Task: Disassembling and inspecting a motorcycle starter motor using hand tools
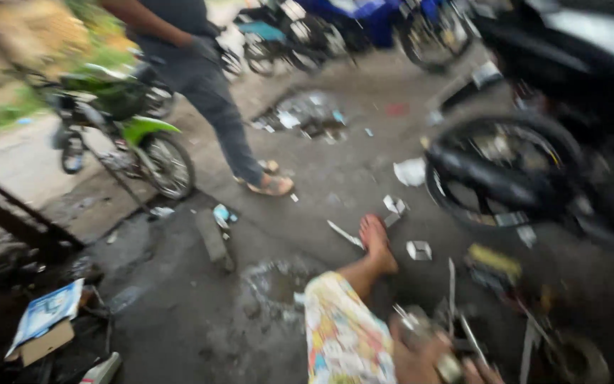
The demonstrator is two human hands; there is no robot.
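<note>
A hand at the bottom edge is gripping a blurred metal tool, its long axis slanting up-left, above the wet ground. The other hand's state is unclear.

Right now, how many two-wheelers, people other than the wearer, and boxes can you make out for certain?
Green bike: 1
Black motorcycle: 1
Other person, standing: 1
Cardboard box with blue top: 1
Total: 4
More bikes at the back are too blurred to count.
</note>
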